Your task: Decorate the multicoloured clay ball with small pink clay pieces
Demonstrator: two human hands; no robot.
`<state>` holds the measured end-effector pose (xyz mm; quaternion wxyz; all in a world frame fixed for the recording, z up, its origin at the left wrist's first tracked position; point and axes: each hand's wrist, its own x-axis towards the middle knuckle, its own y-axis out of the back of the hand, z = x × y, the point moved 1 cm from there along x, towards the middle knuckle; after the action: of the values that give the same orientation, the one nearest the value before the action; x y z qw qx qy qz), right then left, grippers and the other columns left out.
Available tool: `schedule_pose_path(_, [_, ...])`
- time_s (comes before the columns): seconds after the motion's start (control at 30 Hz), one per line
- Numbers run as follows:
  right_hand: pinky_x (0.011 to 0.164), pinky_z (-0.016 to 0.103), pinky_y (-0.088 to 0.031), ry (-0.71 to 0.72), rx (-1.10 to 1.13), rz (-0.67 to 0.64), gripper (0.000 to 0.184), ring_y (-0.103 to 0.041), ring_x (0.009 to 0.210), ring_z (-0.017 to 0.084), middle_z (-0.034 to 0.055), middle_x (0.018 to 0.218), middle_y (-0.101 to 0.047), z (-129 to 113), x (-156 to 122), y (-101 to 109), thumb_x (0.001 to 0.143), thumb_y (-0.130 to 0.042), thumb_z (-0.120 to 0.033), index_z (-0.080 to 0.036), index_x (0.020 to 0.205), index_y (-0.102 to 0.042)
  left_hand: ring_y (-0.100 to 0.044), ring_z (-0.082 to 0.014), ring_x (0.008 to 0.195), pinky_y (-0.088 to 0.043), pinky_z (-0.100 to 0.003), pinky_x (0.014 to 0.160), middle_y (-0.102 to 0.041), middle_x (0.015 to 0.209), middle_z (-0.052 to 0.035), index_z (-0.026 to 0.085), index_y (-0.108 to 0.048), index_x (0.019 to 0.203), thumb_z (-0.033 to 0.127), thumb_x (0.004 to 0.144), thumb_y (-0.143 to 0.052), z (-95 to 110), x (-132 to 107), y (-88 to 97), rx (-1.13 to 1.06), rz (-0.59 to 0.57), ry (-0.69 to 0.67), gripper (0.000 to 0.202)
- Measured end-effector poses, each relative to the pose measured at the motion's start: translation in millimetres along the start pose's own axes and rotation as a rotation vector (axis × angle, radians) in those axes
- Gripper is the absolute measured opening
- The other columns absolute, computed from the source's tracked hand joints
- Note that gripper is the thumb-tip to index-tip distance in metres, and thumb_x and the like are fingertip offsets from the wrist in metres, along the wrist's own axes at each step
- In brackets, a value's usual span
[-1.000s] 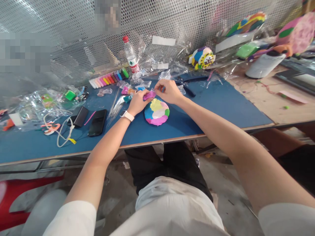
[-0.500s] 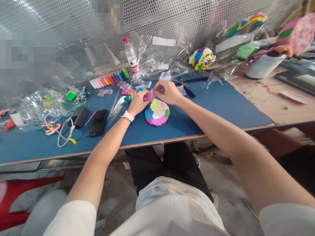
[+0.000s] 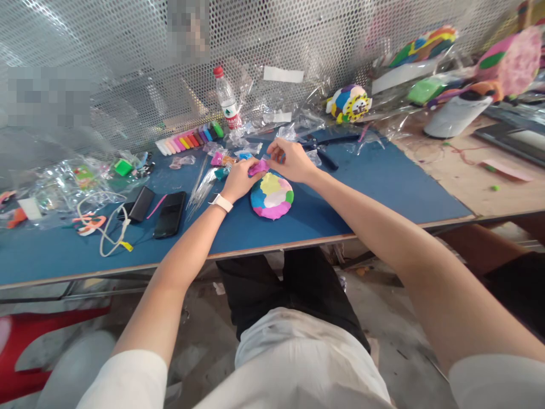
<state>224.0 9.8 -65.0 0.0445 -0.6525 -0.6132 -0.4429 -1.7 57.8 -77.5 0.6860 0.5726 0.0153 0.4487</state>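
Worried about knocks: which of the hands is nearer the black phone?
Left. The left hand is beyond the black phone and to its right; the right hand is farther to the right.

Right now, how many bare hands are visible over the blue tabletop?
2: the left hand, holding a small magenta piece; the right hand, at that piece's right edge.

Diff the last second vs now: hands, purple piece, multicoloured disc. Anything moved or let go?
No visible change beyond a slight shift of the whole view; nothing visibly grabbed or released. Same as before: left hand holding the purple piece, right hand at its edge, multicoloured disc on the blue tabletop.
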Motion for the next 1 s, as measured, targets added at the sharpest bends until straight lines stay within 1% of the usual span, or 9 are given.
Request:
schedule_pose_path(0.1, [0.079,0.04,-0.06,-0.01,0.017,-0.008,0.021,-0.071,0.079,0.023,0.0062,0.094,-0.08,-0.5,-0.1,0.6,0.088,-0.076,-0.029,-0.024,0.105,-0.066,-0.074,-0.0285,0.104,-0.056,-0.041,0.094,-0.082,0.109,-0.0086,0.021,-0.077,0.116,0.034,0.101,-0.079,-0.2,0.3,0.0,0.003,0.004,0.002,0.02])
schedule_pose_path(0.23, [0.081,0.04,-0.06,-0.039,-0.012,0.01,0.011,-0.071,0.08,0.024,0.0063,0.091,-0.08,-2.4,1.2,2.1,0.086,-0.077,-0.03,-0.023,0.091,-0.07,-0.073,-0.0283,0.103,-0.056,-0.041,0.094,-0.081,0.106,-0.0085,0.022,-0.077,0.116,0.036,0.101,-0.079,-1.4,0.5,-0.4,0.009,0.012,0.025,0.02])
schedule_pose_path(0.3, [0.08,0.04,-0.059,-0.051,-0.022,0.012,0.01,-0.071,0.078,0.023,0.006,0.088,-0.08,-3.6,1.8,2.5,0.086,-0.077,-0.03,-0.022,0.087,-0.071,-0.073,-0.0285,0.103,-0.056,-0.041,0.095,-0.08,0.105,-0.0088,0.022,-0.077,0.115,0.036,0.1,-0.081,-1.7,0.3,-0.3,0.008,0.015,0.03,0.022])
schedule_pose_path(0.43, [0.078,0.037,-0.056,-0.028,-0.029,-0.042,0.01,-0.069,0.075,0.021,0.0049,0.084,-0.08,-3.7,2.4,2.0,0.088,-0.075,-0.031,-0.021,0.085,-0.074,-0.072,-0.0277,0.101,-0.056,-0.041,0.095,-0.08,0.105,-0.0084,0.021,-0.077,0.115,0.036,0.101,-0.078,-0.4,-0.2,0.3,0.003,-0.001,0.024,0.02])
schedule_pose_path(0.57, [0.08,0.036,-0.054,0.007,-0.042,-0.073,0.009,-0.069,0.078,0.02,0.0047,0.087,-0.08,-1.2,3.0,2.5,0.089,-0.071,-0.027,-0.021,0.084,-0.075,-0.072,-0.0268,0.101,-0.055,-0.04,0.094,-0.08,0.104,-0.0076,0.021,-0.076,0.113,0.036,0.102,-0.077,1.1,-0.5,1.1,0.016,-0.012,0.034,0.019])
schedule_pose_path(0.67, [0.081,0.036,-0.053,0.018,-0.055,-0.103,0.008,-0.069,0.079,0.02,0.0044,0.09,-0.08,-0.9,3.2,3.9,0.09,-0.069,-0.026,-0.021,0.087,-0.075,-0.073,-0.0271,0.1,-0.055,-0.04,0.093,-0.081,0.104,-0.0079,0.021,-0.076,0.113,0.036,0.101,-0.078,0.2,-0.4,1.3,0.009,0.001,0.031,0.019])
schedule_pose_path(0.77, [0.079,0.035,-0.052,-0.001,-0.052,-0.132,0.009,-0.069,0.075,0.02,0.0037,0.086,-0.08,-2.8,2.7,4.5,0.092,-0.069,-0.028,-0.021,0.091,-0.074,-0.073,-0.0279,0.103,-0.055,-0.041,0.094,-0.081,0.107,-0.0077,0.022,-0.077,0.112,0.036,0.1,-0.079,-2.1,0.0,0.6,0.008,0.013,0.029,0.019])
schedule_pose_path(0.87, [0.075,0.034,-0.051,-0.018,-0.026,-0.12,0.01,-0.068,0.071,0.018,0.0039,0.089,-0.081,-5.1,2.1,3.3,0.092,-0.069,-0.028,-0.02,0.092,-0.074,-0.073,-0.0283,0.103,-0.055,-0.041,0.094,-0.081,0.107,-0.0081,0.023,-0.076,0.11,0.037,0.1,-0.08,-3.7,0.4,-0.2,0.015,0.029,0.029,0.018])
schedule_pose_path(1.0, [0.076,0.034,-0.051,-0.01,-0.023,-0.094,0.009,-0.067,0.071,0.018,0.0036,0.092,-0.082,-6.5,2.0,1.2,0.09,-0.071,-0.027,-0.021,0.09,-0.077,-0.072,-0.027,0.098,-0.055,-0.04,0.091,-0.08,0.102,-0.0074,0.022,-0.075,0.106,0.038,0.1,-0.079,-3.0,0.7,-0.7,0.022,0.025,0.029,0.017])
